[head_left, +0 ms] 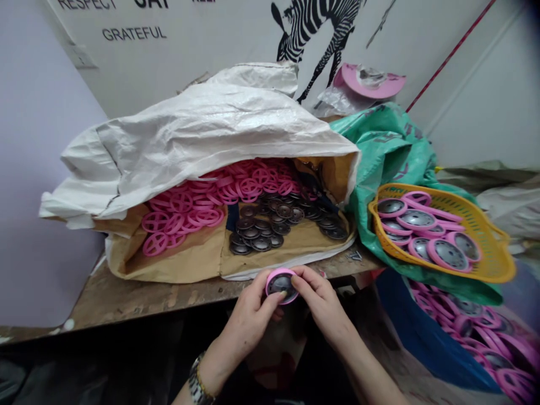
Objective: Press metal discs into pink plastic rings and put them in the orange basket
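Between my two hands is a small toy wheel (280,284), a pink ring with a dark grey disc set in it, held in front of the bench edge. My left hand (252,308) wraps its left side, thumb pressed on the disc. On the upper right of the wheel, my right hand (317,297) closes its thumb and fingers at the rim. Beyond, in an open white sack (202,129), lie a heap of pink spoked rings (185,211) and a pile of dark grey discs (259,230).
At the right, a yellow basket (489,253) holds several joined wheels, resting on a green sack (379,135). Below it, a blue-sided sack (439,337) is filled with more pink wheels. A few small metal pieces (354,256) lie on the wooden bench (169,298).
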Action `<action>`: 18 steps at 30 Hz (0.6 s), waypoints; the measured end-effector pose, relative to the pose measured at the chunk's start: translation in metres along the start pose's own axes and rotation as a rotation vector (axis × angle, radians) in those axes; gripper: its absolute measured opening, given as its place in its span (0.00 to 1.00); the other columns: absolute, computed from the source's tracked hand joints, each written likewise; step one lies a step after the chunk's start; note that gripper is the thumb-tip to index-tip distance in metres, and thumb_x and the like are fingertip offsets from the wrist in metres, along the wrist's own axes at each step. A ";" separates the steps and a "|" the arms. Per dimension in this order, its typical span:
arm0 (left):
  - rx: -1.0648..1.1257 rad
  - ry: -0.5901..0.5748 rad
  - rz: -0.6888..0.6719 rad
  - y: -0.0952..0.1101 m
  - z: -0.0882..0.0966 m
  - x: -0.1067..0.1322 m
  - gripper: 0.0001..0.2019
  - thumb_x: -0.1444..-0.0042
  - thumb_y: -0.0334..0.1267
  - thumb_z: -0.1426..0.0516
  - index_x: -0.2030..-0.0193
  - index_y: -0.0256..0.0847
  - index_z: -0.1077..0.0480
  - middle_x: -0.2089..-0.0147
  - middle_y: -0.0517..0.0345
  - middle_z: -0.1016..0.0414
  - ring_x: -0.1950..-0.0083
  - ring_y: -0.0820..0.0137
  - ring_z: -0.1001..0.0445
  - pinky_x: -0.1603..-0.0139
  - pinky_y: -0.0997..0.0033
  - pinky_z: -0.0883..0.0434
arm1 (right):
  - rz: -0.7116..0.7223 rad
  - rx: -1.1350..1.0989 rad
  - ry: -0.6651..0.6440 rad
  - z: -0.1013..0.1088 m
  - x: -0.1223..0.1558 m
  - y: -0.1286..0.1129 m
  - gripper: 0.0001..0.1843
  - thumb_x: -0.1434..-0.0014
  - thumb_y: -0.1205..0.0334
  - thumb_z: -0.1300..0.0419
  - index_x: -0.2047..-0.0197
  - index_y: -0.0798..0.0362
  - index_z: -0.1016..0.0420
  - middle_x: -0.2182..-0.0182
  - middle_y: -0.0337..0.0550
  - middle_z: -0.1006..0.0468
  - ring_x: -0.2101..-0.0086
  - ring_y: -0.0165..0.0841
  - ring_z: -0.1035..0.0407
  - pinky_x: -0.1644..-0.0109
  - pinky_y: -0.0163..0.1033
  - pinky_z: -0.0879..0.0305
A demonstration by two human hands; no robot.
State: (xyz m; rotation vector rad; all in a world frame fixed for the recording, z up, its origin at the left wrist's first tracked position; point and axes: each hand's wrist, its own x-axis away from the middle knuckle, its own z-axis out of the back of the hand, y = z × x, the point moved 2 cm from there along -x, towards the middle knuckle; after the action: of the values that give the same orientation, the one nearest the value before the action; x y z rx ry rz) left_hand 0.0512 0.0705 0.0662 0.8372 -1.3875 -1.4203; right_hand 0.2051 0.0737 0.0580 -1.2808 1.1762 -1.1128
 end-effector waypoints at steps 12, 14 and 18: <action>-0.129 -0.036 -0.039 -0.006 -0.009 -0.001 0.16 0.39 0.43 0.46 0.46 0.42 0.30 0.69 0.58 0.26 0.76 0.70 0.28 0.74 0.75 0.28 | 0.108 0.277 0.031 0.005 0.011 -0.007 0.05 0.39 0.63 0.42 0.67 0.52 0.27 0.71 0.35 0.26 0.68 0.29 0.33 0.62 0.32 0.40; -0.120 -0.046 -0.030 -0.006 -0.014 -0.002 0.16 0.39 0.43 0.46 0.47 0.41 0.30 0.71 0.58 0.27 0.76 0.70 0.29 0.75 0.75 0.29 | 0.088 0.249 0.051 0.008 0.013 -0.008 0.04 0.42 0.66 0.40 0.69 0.52 0.28 0.74 0.33 0.28 0.70 0.29 0.35 0.64 0.32 0.41; -0.029 -0.056 0.035 -0.011 -0.028 -0.003 0.21 0.39 0.44 0.46 0.40 0.40 0.35 0.72 0.59 0.28 0.75 0.69 0.28 0.74 0.74 0.28 | 0.050 0.207 0.096 0.016 0.019 -0.009 0.05 0.42 0.65 0.41 0.70 0.52 0.28 0.75 0.32 0.30 0.72 0.28 0.37 0.66 0.31 0.42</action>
State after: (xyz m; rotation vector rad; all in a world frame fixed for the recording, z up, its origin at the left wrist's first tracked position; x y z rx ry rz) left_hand 0.0768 0.0630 0.0516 0.7560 -1.4131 -1.4433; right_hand 0.2234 0.0566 0.0664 -1.0438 1.1248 -1.2361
